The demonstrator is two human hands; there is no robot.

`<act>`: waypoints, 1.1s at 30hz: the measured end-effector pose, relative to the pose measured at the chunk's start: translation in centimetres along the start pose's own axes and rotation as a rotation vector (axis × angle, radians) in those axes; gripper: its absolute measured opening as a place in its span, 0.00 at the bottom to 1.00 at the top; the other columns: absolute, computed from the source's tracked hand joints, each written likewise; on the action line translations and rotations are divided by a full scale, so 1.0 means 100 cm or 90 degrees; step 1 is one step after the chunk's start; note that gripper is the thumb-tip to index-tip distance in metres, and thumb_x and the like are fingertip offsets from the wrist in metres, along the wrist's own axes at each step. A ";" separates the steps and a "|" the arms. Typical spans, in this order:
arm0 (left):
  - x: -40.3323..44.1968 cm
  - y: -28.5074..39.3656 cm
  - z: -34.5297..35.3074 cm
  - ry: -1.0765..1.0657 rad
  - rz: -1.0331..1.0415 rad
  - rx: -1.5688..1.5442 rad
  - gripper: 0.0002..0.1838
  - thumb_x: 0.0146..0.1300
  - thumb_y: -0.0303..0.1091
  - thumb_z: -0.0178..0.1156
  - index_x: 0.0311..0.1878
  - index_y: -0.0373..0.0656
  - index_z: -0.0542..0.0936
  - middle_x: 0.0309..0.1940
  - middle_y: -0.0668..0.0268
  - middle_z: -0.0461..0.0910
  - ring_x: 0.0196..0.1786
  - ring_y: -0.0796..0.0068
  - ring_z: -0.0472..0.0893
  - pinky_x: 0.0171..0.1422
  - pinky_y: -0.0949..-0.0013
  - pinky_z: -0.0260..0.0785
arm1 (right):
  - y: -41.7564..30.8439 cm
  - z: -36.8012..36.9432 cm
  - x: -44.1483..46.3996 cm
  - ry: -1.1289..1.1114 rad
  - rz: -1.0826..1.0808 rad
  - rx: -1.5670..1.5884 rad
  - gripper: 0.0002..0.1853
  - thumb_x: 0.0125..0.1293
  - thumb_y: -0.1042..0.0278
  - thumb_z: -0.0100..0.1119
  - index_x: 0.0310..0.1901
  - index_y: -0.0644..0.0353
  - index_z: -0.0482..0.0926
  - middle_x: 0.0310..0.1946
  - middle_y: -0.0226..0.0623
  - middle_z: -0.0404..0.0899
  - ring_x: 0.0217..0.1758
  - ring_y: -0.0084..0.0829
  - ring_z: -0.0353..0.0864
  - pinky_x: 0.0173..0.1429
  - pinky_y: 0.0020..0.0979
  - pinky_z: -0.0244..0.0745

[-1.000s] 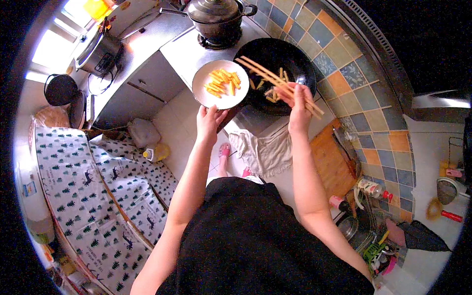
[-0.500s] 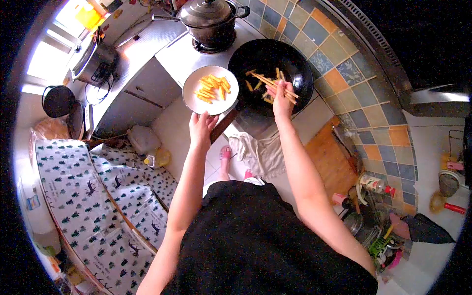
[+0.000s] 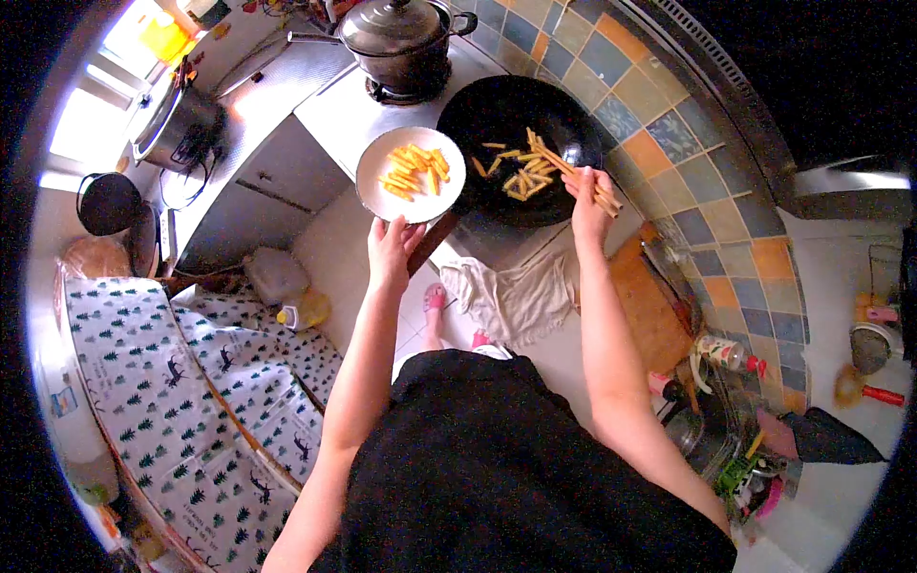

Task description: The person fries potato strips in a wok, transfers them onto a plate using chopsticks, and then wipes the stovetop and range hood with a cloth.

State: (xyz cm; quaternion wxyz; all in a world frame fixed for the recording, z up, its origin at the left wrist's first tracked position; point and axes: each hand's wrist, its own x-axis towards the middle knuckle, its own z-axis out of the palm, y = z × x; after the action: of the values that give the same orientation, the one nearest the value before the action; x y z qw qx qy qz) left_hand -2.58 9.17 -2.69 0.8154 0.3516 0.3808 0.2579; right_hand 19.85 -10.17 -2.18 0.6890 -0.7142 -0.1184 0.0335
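Tiled kitchen wall [image 3: 651, 96], black wok [image 3: 487, 107] with yellow strips [image 3: 528, 180] at the near edge of the worktop [image 3: 336, 107], white plate [image 3: 375, 162] of golden strips [image 3: 409, 160] beside it, left fingers [image 3: 394, 229] grasping plate rim, right fingers [image 3: 579, 181] clasping chopsticks [image 3: 554, 160].

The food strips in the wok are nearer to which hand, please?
Right: the right hand is close, right of the food strips, holding chopsticks; the left hand is farther, left of them, holding the plate.

White plate [image 3: 373, 164]: round, beside the black wok [image 3: 487, 110], overlapping its edge in view; golden strips [image 3: 406, 172] heaped mid-plate. Wok contains loose paler strips [image 3: 523, 183], partly clustered. Wooden chopsticks [image 3: 554, 159]: slanted, tips above the wok; grip on strips unclear.
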 end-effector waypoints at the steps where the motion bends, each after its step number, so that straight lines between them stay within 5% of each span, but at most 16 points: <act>1: -0.001 0.000 0.001 -0.008 0.001 0.002 0.15 0.63 0.28 0.49 0.53 0.36 0.64 0.43 0.58 0.73 0.41 0.71 0.77 0.48 0.70 0.75 | 0.003 -0.006 0.003 0.005 -0.023 -0.020 0.14 0.70 0.61 0.44 0.37 0.65 0.69 0.34 0.40 0.79 0.36 0.29 0.82 0.40 0.25 0.78; 15: -0.007 -0.002 0.010 -0.009 -0.021 0.011 0.14 0.64 0.27 0.48 0.52 0.37 0.65 0.43 0.59 0.73 0.42 0.72 0.77 0.48 0.71 0.75 | 0.027 0.006 0.011 0.022 0.069 0.086 0.11 0.70 0.61 0.44 0.41 0.61 0.62 0.34 0.38 0.74 0.32 0.30 0.81 0.35 0.25 0.77; 25: -0.005 -0.006 0.008 -0.004 -0.015 0.018 0.13 0.64 0.29 0.49 0.52 0.38 0.66 0.44 0.56 0.73 0.43 0.65 0.79 0.47 0.68 0.76 | 0.034 0.017 0.019 -0.006 -0.113 -0.196 0.13 0.69 0.60 0.46 0.38 0.63 0.66 0.30 0.37 0.76 0.29 0.28 0.81 0.31 0.26 0.73; 29: -0.005 -0.007 0.008 0.003 -0.017 0.029 0.14 0.64 0.29 0.50 0.52 0.39 0.66 0.45 0.57 0.73 0.42 0.66 0.78 0.47 0.68 0.76 | 0.034 0.017 0.025 0.043 -0.001 0.099 0.13 0.69 0.60 0.47 0.37 0.64 0.65 0.31 0.42 0.78 0.31 0.33 0.82 0.35 0.29 0.78; 33: -0.006 -0.006 0.009 -0.005 -0.013 0.021 0.15 0.64 0.29 0.50 0.53 0.39 0.66 0.45 0.58 0.73 0.43 0.66 0.78 0.48 0.68 0.76 | 0.028 0.009 0.019 0.041 0.109 0.185 0.15 0.69 0.59 0.47 0.40 0.65 0.65 0.35 0.46 0.77 0.37 0.38 0.83 0.41 0.31 0.80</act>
State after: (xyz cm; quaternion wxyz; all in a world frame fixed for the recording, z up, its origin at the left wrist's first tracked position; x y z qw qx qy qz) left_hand -2.12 8.09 -2.52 0.8135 0.3621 0.3854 0.2421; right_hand 21.80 -8.92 -4.76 0.7831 -0.6153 -0.0293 0.0859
